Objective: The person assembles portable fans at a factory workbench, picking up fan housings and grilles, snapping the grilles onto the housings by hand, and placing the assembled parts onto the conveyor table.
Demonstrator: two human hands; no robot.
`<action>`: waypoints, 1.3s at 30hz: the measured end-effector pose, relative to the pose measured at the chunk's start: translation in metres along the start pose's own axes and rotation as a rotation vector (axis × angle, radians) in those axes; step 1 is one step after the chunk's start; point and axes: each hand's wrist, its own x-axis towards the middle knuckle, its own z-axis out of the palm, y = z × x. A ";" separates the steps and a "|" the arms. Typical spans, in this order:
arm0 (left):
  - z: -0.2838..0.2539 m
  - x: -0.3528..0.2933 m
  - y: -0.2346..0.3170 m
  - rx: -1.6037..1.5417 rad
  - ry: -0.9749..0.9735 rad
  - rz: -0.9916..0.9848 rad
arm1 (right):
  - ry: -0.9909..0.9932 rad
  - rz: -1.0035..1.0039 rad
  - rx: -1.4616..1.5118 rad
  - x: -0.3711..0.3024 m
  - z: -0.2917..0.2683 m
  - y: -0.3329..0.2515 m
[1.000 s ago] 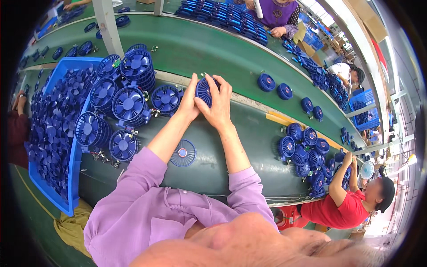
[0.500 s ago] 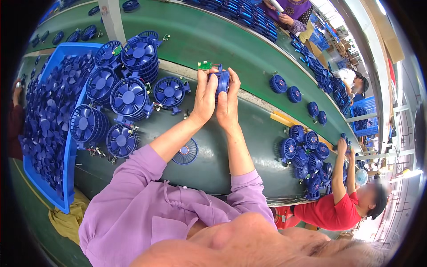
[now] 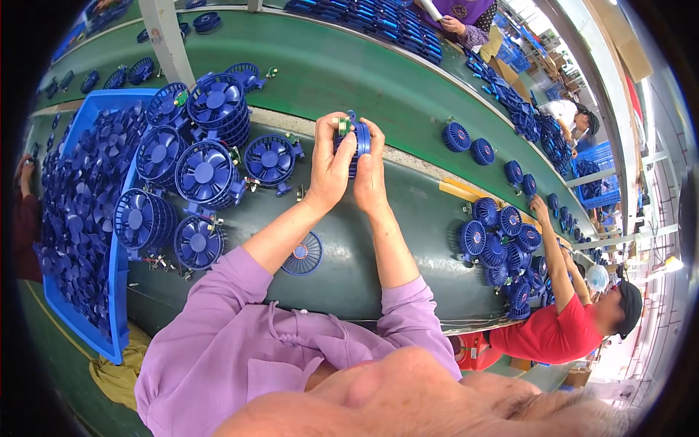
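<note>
Between my two hands, above the far side of the dark green bench, I hold a small blue fan head edge-on. My left hand is closed round its left side, by a small green circuit board. My right hand grips the opposite side, thumb pressed on the rim. A round blue grille cover lies flat on the bench below my left wrist. To the left stand stacks of blue fan housings with blades inside and small boards on wires.
At the left is a blue crate heaped with loose fan blades. A pile of assembled fan heads sits on the right, before a co-worker in a red shirt. Beyond the bench runs a green conveyor carrying fans. A white post rises at the far left.
The fan head and both hands have shifted slightly, and the green board has swung closer to my left fingers. The co-worker in red now stretches one arm out to fans on the conveyor.
</note>
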 end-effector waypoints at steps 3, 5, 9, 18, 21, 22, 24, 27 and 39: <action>0.002 0.003 0.002 0.313 -0.001 0.330 | 0.028 0.199 0.211 -0.003 -0.001 0.017; -0.004 0.004 0.003 0.458 -0.058 0.478 | 0.006 0.491 0.444 -0.004 -0.001 0.016; -0.010 0.005 0.001 0.479 -0.094 0.544 | 0.066 0.655 0.601 -0.007 -0.001 0.010; 0.002 -0.005 0.002 0.176 0.067 0.164 | 0.139 0.203 0.400 -0.016 0.022 0.012; -0.004 -0.003 -0.015 0.171 0.091 0.140 | 0.097 0.320 0.514 -0.013 0.023 0.017; -0.006 0.000 -0.014 0.192 0.076 0.130 | 0.069 0.305 0.424 -0.008 0.021 0.016; -0.012 0.006 -0.017 0.292 0.024 0.115 | 0.053 0.330 0.256 -0.002 0.011 0.023; -0.015 0.012 -0.022 0.492 -0.113 0.118 | 0.086 0.217 0.044 0.013 -0.022 0.051; -0.081 0.036 0.010 1.281 -0.570 0.057 | -0.546 0.007 -0.441 -0.062 -0.019 -0.037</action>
